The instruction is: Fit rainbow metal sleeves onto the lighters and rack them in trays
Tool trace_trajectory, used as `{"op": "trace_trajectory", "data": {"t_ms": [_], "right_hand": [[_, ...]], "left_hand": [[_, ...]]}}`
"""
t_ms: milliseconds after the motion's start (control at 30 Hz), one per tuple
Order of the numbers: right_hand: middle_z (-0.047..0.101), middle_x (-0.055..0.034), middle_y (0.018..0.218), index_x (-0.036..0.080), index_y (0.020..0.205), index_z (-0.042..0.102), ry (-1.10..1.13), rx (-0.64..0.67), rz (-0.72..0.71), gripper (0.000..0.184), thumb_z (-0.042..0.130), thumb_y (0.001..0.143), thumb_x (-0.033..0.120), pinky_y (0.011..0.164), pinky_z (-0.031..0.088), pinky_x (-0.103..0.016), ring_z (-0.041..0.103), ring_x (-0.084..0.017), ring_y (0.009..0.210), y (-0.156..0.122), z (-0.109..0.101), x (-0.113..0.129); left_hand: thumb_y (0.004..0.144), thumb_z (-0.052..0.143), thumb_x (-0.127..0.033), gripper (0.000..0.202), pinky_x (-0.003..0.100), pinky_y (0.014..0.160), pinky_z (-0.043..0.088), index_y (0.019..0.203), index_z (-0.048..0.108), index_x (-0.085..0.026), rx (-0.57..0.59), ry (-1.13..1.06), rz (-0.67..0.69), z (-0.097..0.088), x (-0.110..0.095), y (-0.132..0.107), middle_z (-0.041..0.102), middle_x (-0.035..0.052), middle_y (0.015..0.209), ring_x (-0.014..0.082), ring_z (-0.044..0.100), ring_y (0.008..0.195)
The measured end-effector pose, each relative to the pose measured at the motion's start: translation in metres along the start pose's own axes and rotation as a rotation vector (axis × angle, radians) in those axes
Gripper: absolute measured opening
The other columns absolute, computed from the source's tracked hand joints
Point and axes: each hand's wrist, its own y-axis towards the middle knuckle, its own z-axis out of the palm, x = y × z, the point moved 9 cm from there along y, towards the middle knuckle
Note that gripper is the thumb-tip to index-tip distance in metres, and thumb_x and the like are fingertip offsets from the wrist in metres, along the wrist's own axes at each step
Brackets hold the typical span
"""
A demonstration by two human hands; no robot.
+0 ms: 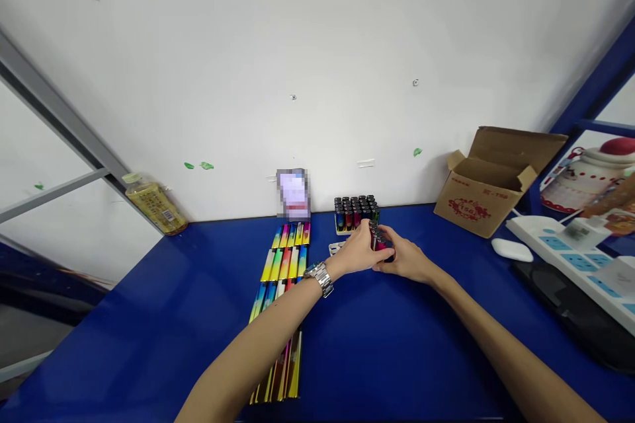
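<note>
Left forearm (268, 337) hides coloured pieces (284, 264); carton (471, 201) (open) right.

At the far left corner of the tabletop (173, 330), a yellowish labelled bottle (155, 205) is placed. At the far edge, a phone (294, 195), its display blurred, is stood near the white wall (347, 46). Toward the far right corner, an opened cardboard box (476, 195) is set; along the right edge, a white case (512, 250), black pouch (570, 310) and power strip (543, 228) are laid.

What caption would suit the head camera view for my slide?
Left hand and right hand hold dark-topped pieces at a blue table, near colourful strips lying in rows.
</note>
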Motion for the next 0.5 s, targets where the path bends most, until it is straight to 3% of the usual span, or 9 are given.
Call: {"op": "trace_trajectory", "data": {"t_ms": [233, 333, 500], "right_hand": [[0.054, -0.0155, 0.133, 0.022, 0.137, 0.028, 0.005, 0.001, -0.014, 0.085, 0.071, 0.067, 0.042, 0.089, 0.044, -0.045, 0.054, -0.033, 0.119, -0.0008, 0.0, -0.0012], [0.055, -0.0129, 0.133, 0.024, 0.138, 0.028, -0.036, 0.0, -0.008, 0.083, 0.07, 0.068, 0.04, 0.084, 0.045, -0.041, 0.057, -0.033, 0.115, -0.0016, -0.0004, 0.0015], [0.066, -0.0093, 0.114, 0.02, 0.139, 0.029, -0.096, 0.021, 0.006, 0.081, 0.067, 0.069, 0.037, 0.072, 0.045, -0.035, 0.063, -0.031, 0.102, -0.0025, 0.0011, 0.0042]], "left_hand": [[0.08, 0.058, -0.042, 0.044, 0.036, 0.073, 0.048, 0.108, 0.036, -0.017, 0.006, 0.001, 0.04, 0.0034, -0.0041, -0.0025, 0.053, 0.0114, 0.103, 0.0251, 0.059, 0.092], [0.08, 0.056, -0.04, 0.043, 0.037, 0.067, 0.048, 0.11, 0.035, -0.018, -0.003, 0.101, 0.06, 0.0058, -0.0053, -0.0013, 0.056, 0.0098, 0.095, 0.0258, 0.061, 0.082], [0.07, 0.061, -0.032, 0.045, 0.035, 0.061, 0.043, 0.105, 0.035, -0.019, -0.151, 0.248, 0.03, 0.0042, -0.0037, 0.0037, 0.058, 0.0057, 0.082, 0.0267, 0.06, 0.072]]}}
